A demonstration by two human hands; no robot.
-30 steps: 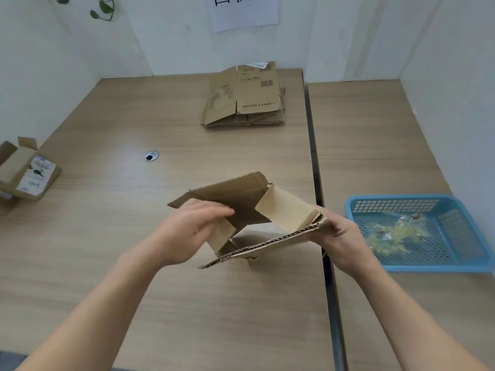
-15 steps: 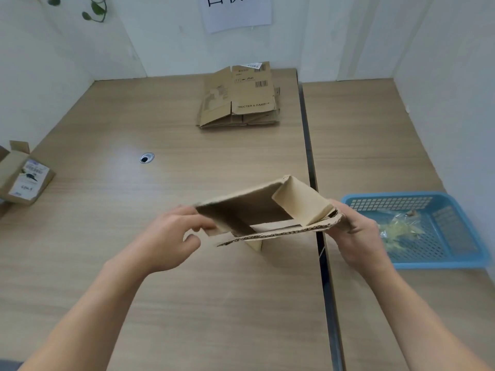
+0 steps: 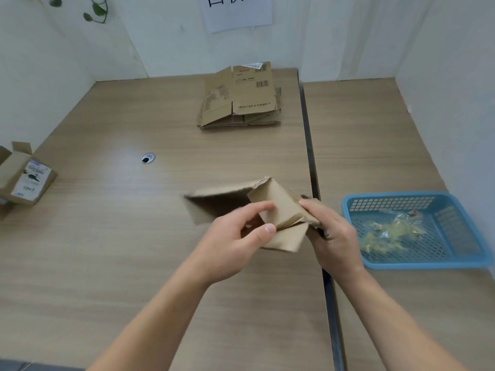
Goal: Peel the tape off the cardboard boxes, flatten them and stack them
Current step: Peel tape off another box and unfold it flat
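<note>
both hands grip the box left of the basket: left hand pinching a flap, right hand clutching its end.

Table bears flattened boxes, basket

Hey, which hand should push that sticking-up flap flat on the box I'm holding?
Probably the left hand: its thumb and forefinger sit right at the raised flap of the cardboard box. The right hand grips the box's right end and looks better used to steady it.
</note>
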